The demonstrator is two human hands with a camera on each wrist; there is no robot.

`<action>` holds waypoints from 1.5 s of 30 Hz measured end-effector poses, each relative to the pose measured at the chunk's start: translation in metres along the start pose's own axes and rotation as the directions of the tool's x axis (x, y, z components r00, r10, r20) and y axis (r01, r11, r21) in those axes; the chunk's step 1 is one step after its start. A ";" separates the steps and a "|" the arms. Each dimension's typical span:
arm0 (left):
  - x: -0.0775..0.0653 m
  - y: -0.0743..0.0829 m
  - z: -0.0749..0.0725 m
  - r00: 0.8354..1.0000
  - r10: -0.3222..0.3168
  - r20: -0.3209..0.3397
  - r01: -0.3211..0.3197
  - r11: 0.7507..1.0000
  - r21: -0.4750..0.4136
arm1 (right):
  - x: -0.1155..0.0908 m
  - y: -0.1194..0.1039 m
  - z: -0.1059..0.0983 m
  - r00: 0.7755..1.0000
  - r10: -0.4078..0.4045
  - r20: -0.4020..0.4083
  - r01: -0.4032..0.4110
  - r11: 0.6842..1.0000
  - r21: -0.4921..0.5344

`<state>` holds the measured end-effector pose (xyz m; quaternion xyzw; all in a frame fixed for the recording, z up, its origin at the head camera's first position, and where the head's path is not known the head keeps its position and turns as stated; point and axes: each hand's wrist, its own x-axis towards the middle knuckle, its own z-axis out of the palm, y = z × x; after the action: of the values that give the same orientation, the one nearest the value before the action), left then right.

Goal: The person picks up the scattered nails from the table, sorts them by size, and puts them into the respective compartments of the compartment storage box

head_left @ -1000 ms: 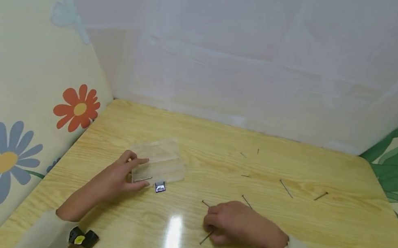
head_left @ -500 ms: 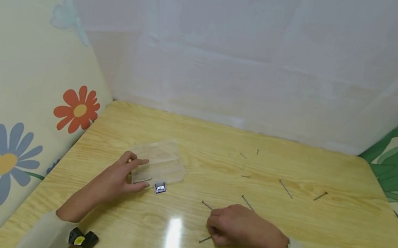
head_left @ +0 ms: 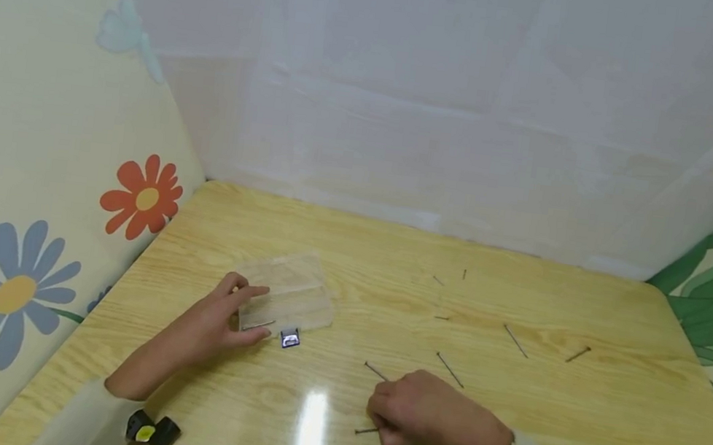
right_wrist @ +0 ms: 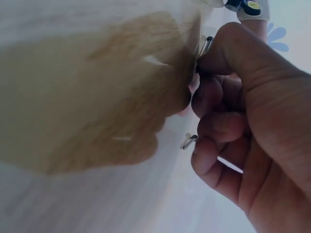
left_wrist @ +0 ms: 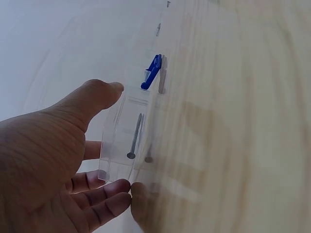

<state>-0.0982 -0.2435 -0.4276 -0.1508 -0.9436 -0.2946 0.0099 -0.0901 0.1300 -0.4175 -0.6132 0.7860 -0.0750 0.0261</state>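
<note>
Nearest, the right hand (head_left: 430, 414) is curled low, thumb and forefinger apparently pinching a nail (head_left: 366, 431) that pokes out toward nine o'clock. Just past the knuckles, a second nail (head_left: 375, 371) lies at eleven and a third (head_left: 449, 370) at twelve. The step in hand looks like gathering up the pinched nail; the next move calls for a firm pinch and a lift clear of its neighbours. Farther off, at ten, the left hand (head_left: 220, 321) is spread wide against the clear box (head_left: 294, 307), which has a blue latch (head_left: 290, 337) on its near side and one nail (left_wrist: 135, 136) inside; whether its lid is up I cannot tell. Beyond, two nails (head_left: 516, 340) lie around one o'clock and three small nails (head_left: 442, 318) near twelve.
</note>
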 end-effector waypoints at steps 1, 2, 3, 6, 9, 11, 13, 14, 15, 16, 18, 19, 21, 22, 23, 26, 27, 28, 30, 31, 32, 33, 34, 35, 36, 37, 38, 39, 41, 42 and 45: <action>0.000 0.000 0.000 1.000 0.003 -0.003 -0.003 1.000 0.000 | 0.000 0.000 0.000 1.000 -0.001 -0.003 0.001 1.000 -0.004; 0.000 0.000 0.001 1.000 0.005 -0.005 -0.005 1.000 0.000 | 0.000 0.000 0.001 1.000 -0.004 -0.008 0.004 1.000 -0.009; 0.000 0.000 0.001 1.000 0.005 -0.008 -0.005 1.000 -0.002 | 0.001 0.001 0.001 1.000 -0.005 -0.014 0.005 1.000 -0.012; 0.000 -0.001 0.002 1.000 0.004 -0.013 -0.005 1.000 -0.012 | 0.002 0.001 0.000 0.999 -0.005 -0.032 0.005 1.000 -0.019; -0.001 -0.002 0.003 1.000 0.003 -0.021 -0.003 1.000 -0.027 | 0.006 0.003 -0.002 0.999 0.006 -0.043 -0.007 1.000 -0.016; -0.001 -0.003 0.004 1.000 0.003 -0.029 -0.004 0.999 -0.037 | 0.010 0.006 -0.006 0.999 0.025 -0.043 -0.025 0.999 -0.020; -0.002 -0.004 0.005 0.999 0.006 -0.034 -0.007 0.999 -0.044 | 0.015 0.008 -0.009 0.998 0.046 -0.039 -0.047 0.999 -0.026; -0.002 -0.005 0.005 0.999 0.007 -0.035 -0.009 0.999 -0.045 | 0.017 0.010 -0.011 0.998 0.054 -0.039 -0.056 0.998 -0.032; -0.003 -0.005 0.005 0.999 0.010 -0.035 -0.011 0.999 -0.044 | 0.021 0.011 -0.013 0.997 0.064 -0.035 -0.065 0.997 -0.033; -0.003 -0.005 0.005 0.999 0.010 -0.034 -0.012 0.999 -0.041 | 0.024 0.012 -0.016 0.997 0.069 -0.034 -0.071 0.997 -0.037; -0.004 -0.006 0.005 0.999 0.012 -0.034 -0.013 0.999 -0.035 | 0.033 0.015 -0.021 0.997 0.075 -0.031 -0.077 0.996 -0.039; -0.004 -0.006 0.005 0.999 0.012 -0.034 -0.013 0.999 -0.033 | 0.038 0.016 -0.023 0.997 0.078 -0.029 -0.079 0.996 -0.036; -0.005 -0.006 0.005 0.999 0.010 -0.039 -0.011 1.000 -0.029 | 0.049 0.019 -0.029 0.996 0.088 -0.017 -0.088 0.996 -0.018; -0.005 -0.006 0.005 0.999 0.011 -0.041 -0.012 1.000 -0.029 | 0.055 0.021 -0.032 0.996 0.092 -0.012 -0.092 0.996 -0.008; -0.005 -0.006 0.006 0.999 0.013 -0.044 -0.014 0.999 -0.029 | 0.061 0.022 -0.035 0.995 0.096 -0.006 -0.096 0.995 0.003; -0.004 -0.006 0.006 0.999 0.018 -0.048 -0.019 1.000 -0.025 | 0.077 0.027 -0.041 0.995 0.103 0.013 -0.103 0.994 0.036; -0.004 -0.005 0.006 0.999 0.018 -0.049 -0.019 1.000 -0.018 | 0.082 0.029 -0.043 0.995 0.102 0.011 -0.102 0.994 0.039; -0.003 -0.005 0.007 0.998 0.018 -0.052 -0.019 1.000 -0.011 | 0.087 0.031 -0.044 0.995 0.101 0.010 -0.102 0.994 0.039; -0.003 -0.004 0.007 0.998 0.019 -0.058 -0.019 1.000 0.005 | 0.095 0.035 -0.046 0.995 0.098 0.006 -0.098 0.995 0.029; -0.003 -0.004 0.007 0.998 0.018 -0.060 -0.018 1.000 0.011 | 0.099 0.037 -0.047 0.995 0.096 0.004 -0.097 0.995 0.027; -0.003 -0.004 0.007 0.998 0.018 -0.062 -0.017 1.000 0.016 | 0.103 0.039 -0.048 0.995 0.096 0.004 -0.096 0.995 0.030; -0.003 -0.004 0.007 0.998 0.018 -0.064 -0.017 1.000 0.019 | 0.107 0.041 -0.048 0.995 0.097 0.005 -0.097 0.995 0.029; -0.003 -0.003 0.007 0.998 0.019 -0.065 -0.017 1.000 0.020 | 0.110 0.042 -0.049 0.995 0.100 0.009 -0.101 0.994 0.036; -0.003 -0.003 0.007 0.998 0.020 -0.066 -0.018 1.000 0.020 | 0.114 0.044 -0.049 0.995 0.102 0.014 -0.102 0.994 0.045; -0.003 -0.003 0.007 0.998 0.019 -0.066 -0.018 1.000 0.021 | 0.118 0.045 -0.049 0.994 0.105 0.022 -0.106 0.993 0.057; -0.003 -0.002 0.007 0.998 0.019 -0.068 -0.018 1.000 0.020 | 0.121 0.046 -0.050 0.994 0.106 0.026 -0.108 0.992 0.071; -0.003 -0.002 0.007 0.997 0.021 -0.071 -0.019 1.000 0.024 | 0.125 0.046 -0.050 0.994 0.108 0.030 -0.110 0.991 0.080; -0.003 -0.002 0.007 0.997 0.021 -0.075 -0.019 0.999 0.027 | 0.128 0.047 -0.050 0.994 0.107 0.032 -0.110 0.990 0.089; -0.004 -0.002 0.007 0.997 0.024 -0.080 -0.022 0.999 0.028 | 0.135 0.047 -0.052 0.994 0.102 0.033 -0.105 0.989 0.101; -0.004 -0.002 0.007 0.996 0.026 -0.082 -0.024 0.999 0.028 | 0.138 0.047 -0.052 0.994 0.100 0.032 -0.103 0.989 0.105; -0.003 -0.002 0.008 0.996 0.036 -0.086 -0.034 0.999 0.029 | 0.147 0.048 -0.054 0.995 0.101 0.023 -0.103 0.990 0.100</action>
<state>-0.0952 -0.2420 -0.4355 -0.1542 -0.9435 -0.2875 0.0581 -0.1793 0.0039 -0.3635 -0.5707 0.8112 -0.1079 0.0681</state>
